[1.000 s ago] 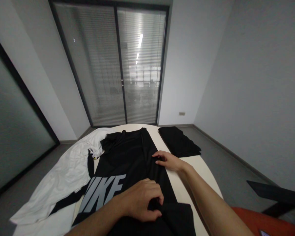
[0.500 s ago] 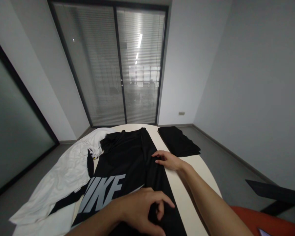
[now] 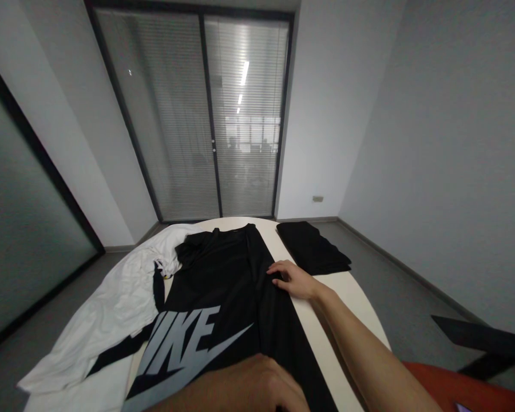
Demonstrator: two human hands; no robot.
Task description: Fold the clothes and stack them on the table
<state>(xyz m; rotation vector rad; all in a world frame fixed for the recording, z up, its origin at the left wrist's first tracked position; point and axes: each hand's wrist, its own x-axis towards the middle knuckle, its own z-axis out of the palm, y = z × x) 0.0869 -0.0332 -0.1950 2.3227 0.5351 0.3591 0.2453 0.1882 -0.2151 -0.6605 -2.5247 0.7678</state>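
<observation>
A black T-shirt (image 3: 223, 269) with large grey lettering and a swoosh lies flat, its collar end at the far side. Its right side is turned inward in a long strip. On that folded right edge rests my right hand (image 3: 295, 280), fingers lightly bent and thumb apart, not gripping the cloth. At the bottom edge of the view, my left hand (image 3: 272, 386) is over the lower part of the shirt. Its back shows, while most of its fingers are hidden or out of the frame.
A crumpled white garment (image 3: 124, 292) with black parts lies along the left. Folded black cloth (image 3: 311, 246) sits at the far right of the pale round table (image 3: 360, 309). An orange-red chair (image 3: 446, 383) stands at lower right, below glass doors and walls.
My left hand has moved down toward the bottom edge, uncovering more of the swoosh, and its fingers have gone out of sight. My right hand has stayed almost still.
</observation>
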